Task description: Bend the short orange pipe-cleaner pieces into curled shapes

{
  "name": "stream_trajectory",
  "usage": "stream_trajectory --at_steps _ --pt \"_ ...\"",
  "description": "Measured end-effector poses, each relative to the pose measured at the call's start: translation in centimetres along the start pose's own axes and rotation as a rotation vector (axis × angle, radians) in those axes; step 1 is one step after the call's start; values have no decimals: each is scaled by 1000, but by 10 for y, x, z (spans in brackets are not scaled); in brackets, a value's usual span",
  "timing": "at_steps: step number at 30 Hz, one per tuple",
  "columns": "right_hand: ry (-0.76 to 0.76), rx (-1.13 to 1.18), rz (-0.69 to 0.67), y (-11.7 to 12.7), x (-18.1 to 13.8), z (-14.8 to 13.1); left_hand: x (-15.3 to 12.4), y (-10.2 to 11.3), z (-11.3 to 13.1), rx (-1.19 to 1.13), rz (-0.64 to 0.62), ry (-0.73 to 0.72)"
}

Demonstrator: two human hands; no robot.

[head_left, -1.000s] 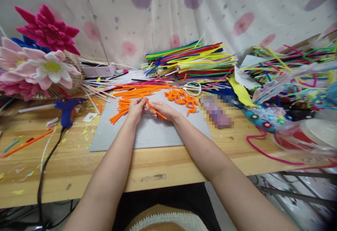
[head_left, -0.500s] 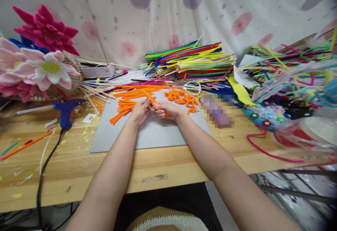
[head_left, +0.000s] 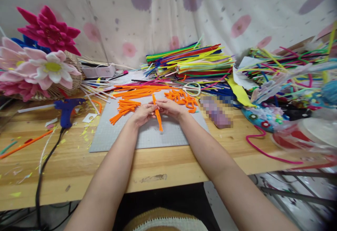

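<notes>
Over the grey cutting mat (head_left: 155, 141), my left hand (head_left: 144, 114) and my right hand (head_left: 170, 108) meet with their fingertips around orange pipe cleaners (head_left: 159, 120). Both hands are closed on them; the pieces stand nearly upright in view, one end poking above the fingers and the other hanging below. Whether they are twisted together I cannot tell. Left of my left hand lies a pile of short orange pipe cleaner pieces (head_left: 125, 110). Bent orange shapes (head_left: 181, 99) lie behind my right hand. Longer orange pipe cleaners (head_left: 137, 91) stretch along the mat's far edge.
White-handled scissors (head_left: 193, 88) lie behind the bent shapes. A blue glue gun (head_left: 65, 111) with its black cord is on the left, near fuzzy flowers (head_left: 50, 64). Bundles of coloured pipe cleaners (head_left: 192, 60) stand at the back. A plastic-wrapped tub (head_left: 310, 132) is on the right.
The orange pipe cleaners between my hands have turned from slanting across the fingers to nearly upright, with the lower end now hanging clear. My right hand's fingers have shifted up slightly.
</notes>
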State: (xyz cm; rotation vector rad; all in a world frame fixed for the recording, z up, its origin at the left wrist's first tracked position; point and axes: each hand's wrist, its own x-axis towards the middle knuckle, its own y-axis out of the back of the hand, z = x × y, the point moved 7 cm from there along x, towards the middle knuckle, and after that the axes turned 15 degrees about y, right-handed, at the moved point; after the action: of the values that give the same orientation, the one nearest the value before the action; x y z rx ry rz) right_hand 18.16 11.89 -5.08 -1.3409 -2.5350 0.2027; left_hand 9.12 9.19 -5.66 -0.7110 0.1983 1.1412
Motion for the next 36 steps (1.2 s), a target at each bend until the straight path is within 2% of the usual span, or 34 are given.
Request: stream_trajectory --at_steps 2,7,12,15,20,22,25,27,31,36 --pt "37 -52 40 1 1 -2 2 -2 -2 -11 5 -13" --pt "254 -270 221 14 7 -17 8 -5 -1 -25 36 -123" --pt "361 -521 291 18 7 -31 6 -4 -5 48 160 -123" --pt "268 -489 204 15 5 -29 1 -4 -4 116 263 -147" --pt "134 -325 98 16 0 -19 -3 -5 1 204 249 -129" --pt "85 -310 69 15 -1 -13 -5 4 8 200 290 -174" --pt "17 -365 -25 6 -2 -4 -9 23 19 61 365 -273" --pt "15 -408 -67 -1 -1 -2 -8 29 21 9 374 -278" --pt "7 -429 -34 -5 -1 -1 -5 30 18 43 409 -218" --pt "19 -383 109 2 -2 -4 -5 26 17 87 382 -193"
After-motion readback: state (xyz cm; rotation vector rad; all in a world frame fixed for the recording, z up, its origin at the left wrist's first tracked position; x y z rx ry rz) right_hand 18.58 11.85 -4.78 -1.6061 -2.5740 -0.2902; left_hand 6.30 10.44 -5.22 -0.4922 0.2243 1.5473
